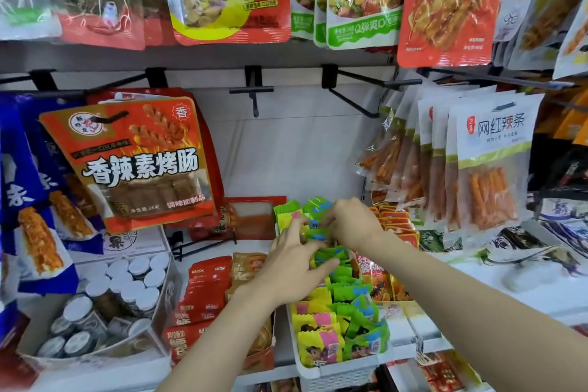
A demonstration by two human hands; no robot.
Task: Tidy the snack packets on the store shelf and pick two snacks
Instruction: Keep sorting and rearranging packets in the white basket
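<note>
Snack packets (345, 315), green and yellow with pink and blue labels, fill a white slotted basket (337, 374) that runs from the front edge of the store shelf (525, 293) back toward its rear wall. Left of the basket, red sachets (203, 293) stand in a row just beside it; right of it, orange-red packets (397, 237) crowd its far right side. Open room exists only above the basket: bare black pegs (253, 91) project from the rear wall over it, with white wall behind. An orange sausage-snack bag (133, 162) hangs at the left, and white spicy-strip bags (491, 165) hang at the right, bounding that gap. A clear bin of small jars (127, 283) sits at the front left corner.

Both forearms reach in from the front edge, converging over the far half of the basket. Left hand (294, 267) lies palm down, fingers spread and nearly straight, tips touching the green packets. Right hand (353, 221) is farther back, knuckles up, fingers curled down into the packets; whether they pinch one cannot be told.
</note>
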